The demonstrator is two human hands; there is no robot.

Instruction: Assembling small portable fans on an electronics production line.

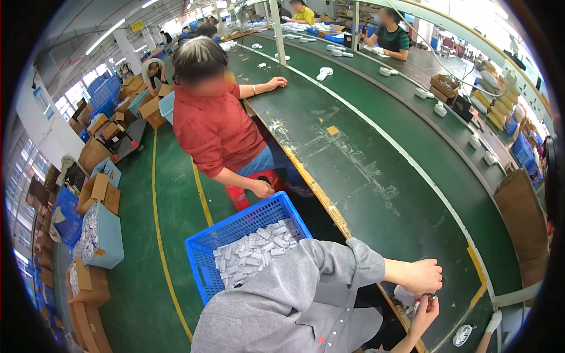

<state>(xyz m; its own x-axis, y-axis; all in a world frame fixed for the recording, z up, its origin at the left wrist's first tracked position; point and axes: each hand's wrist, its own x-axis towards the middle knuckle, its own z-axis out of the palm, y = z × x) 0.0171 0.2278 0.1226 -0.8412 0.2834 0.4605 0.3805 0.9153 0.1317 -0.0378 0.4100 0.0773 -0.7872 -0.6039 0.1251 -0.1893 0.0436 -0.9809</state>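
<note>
My left hand [421, 276] is closed over the table edge at the lower right, fingers curled down; what they grip is hidden. Just below it my right hand [425, 315] pinches a small dark piece [432, 296], too small to name. A white rounded part [405, 295] lies beneath and beside both hands, partly covered by them. Close by on the green tabletop [365, 170] rests a white round fan head with a grille [462, 335].
A blue crate [203, 259] of small white plastic parts stands at my left. Beyond it sits a person in red [218, 129]. A conveyor belt [453, 135] carries white pieces along the far side. Another person's white-gloved hand [493, 322] shows at lower right. Cartons [94, 282] line the left.
</note>
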